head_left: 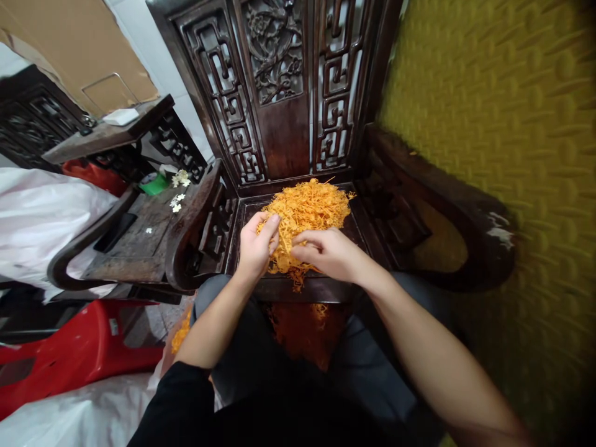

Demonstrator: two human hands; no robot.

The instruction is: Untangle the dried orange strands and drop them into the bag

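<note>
Black top (298,410) fills the bottom of the view, with dark grey trousers (372,360) spread to either side just beyond it; both forearms reach forward over the legs to a loose heap of orange strands (316,205), which lies on the seat of a dark carved wooden chair (285,136). Left hand (258,245) is at the heap's near left edge, its fingers curled and its thumb brought close to the forefinger; right hand (321,249) is at the near right side, palm turned inward, fingers bent toward the thumb; whether either one pinches a strand is too small to tell. Most of the heap rises beyond the two hands, toward the chair's back, while a narrower part runs between them to the front of the seat; a few darker strands dangle over the front edge (302,290).

To the left stands a second dark chair (135,242), bearing a roll of green tape (155,184) and small pale pieces (178,200); a white bag (41,217) bulges beside it, and a red plastic stool (88,347) is below; more orange material (180,335) shows near the left forearm; a yellow raised-pattern surface (488,93) takes up the right side.
</note>
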